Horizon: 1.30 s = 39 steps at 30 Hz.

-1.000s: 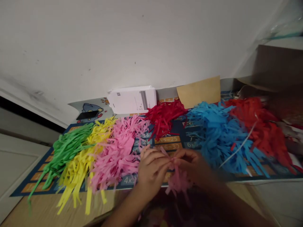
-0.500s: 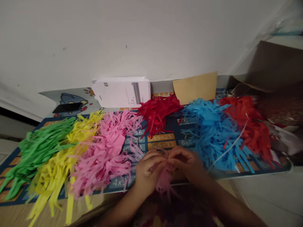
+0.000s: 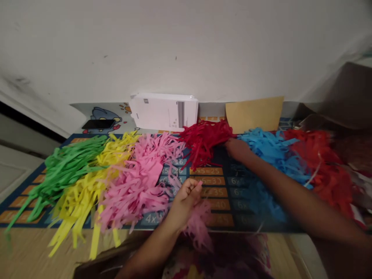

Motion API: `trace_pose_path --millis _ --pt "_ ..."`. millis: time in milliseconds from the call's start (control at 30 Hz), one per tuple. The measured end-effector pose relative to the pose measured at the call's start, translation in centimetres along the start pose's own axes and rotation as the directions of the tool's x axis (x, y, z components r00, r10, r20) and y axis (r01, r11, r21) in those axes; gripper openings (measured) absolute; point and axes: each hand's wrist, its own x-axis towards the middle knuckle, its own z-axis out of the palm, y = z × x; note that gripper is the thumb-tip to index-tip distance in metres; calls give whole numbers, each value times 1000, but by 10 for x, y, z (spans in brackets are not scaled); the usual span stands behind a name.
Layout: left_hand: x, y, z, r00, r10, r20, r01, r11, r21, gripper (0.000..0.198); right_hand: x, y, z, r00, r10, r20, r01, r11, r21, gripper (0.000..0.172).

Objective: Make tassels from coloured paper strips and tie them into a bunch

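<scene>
My left hand (image 3: 188, 195) is closed in a pinch near the front edge of the table, and a pink tassel (image 3: 199, 224) hangs down below it. My right hand (image 3: 237, 149) reaches forward to the right edge of a dark red tassel pile (image 3: 205, 139); its fingertips are dark and blurred, so a grip does not show. Left of my left hand lies a large heap of pink tassels (image 3: 138, 190). Blue tassels (image 3: 267, 151) spread out beneath and beside my right forearm.
Green tassels (image 3: 69, 166) and yellow tassels (image 3: 84, 195) lie at the left, orange-red ones (image 3: 325, 166) at the right. Along the wall are a black phone (image 3: 99, 124), a white labelled packet (image 3: 165, 112) and a tan card (image 3: 254, 114). A times-table mat (image 3: 210, 192) covers the table.
My right hand has left the pink tassel it was pinching with my left hand and moved forward to the dark red pile. My left hand keeps the tassel. The view has shifted slightly.
</scene>
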Motion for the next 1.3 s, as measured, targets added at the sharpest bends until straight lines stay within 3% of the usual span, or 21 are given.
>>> trace_pose_path --millis 167,267,300,367,433,533,633,767,900,1000,1100,1167,1300 --pt "-2 3 -7 995 103 -4 -100 970 223 39 -14 -5 -18 997 76 -10 -76 997 26 19" --pt "-4 3 -9 986 164 13 -160 933 323 33 -56 -24 -25 994 61 -87 -46 986 159 17" --pt "-5 2 -9 984 179 23 -176 923 342 31 -75 -34 -25 988 44 -151 6 949 316 16" --pt "-6 1 -7 970 236 56 -238 887 396 29 -112 -58 -18 975 1 -221 139 775 616 15" --pt "-7 0 -3 938 328 112 -339 802 491 27 -141 -79 -7 974 41 -222 159 578 800 16" --pt "-8 0 1 865 439 244 -486 612 624 28 -164 -99 13 961 203 -188 104 364 926 16" --pt "-8 -1 4 823 448 348 -552 492 673 27 -170 -103 30 935 301 -189 109 264 958 13" --pt "-9 -3 5 786 466 406 -577 321 751 25 -173 -100 41 930 312 -195 140 191 972 9" --pt "-11 -3 5 719 491 491 -600 84 796 27 -179 -101 39 938 321 -129 68 194 979 11" --pt "-12 -1 3 688 492 533 -603 -22 798 26 -181 -102 37 940 333 -72 13 176 984 15" --pt "-13 2 2 691 447 567 -612 -55 789 24 -182 -104 36 922 386 1 -41 94 995 24" --pt "-14 3 4 696 436 571 -616 -46 786 23 -183 -105 36 914 406 -6 -33 88 996 24" --pt "-15 5 10 714 482 509 -620 96 779 20 -186 -102 35 914 397 -82 18 161 987 15"
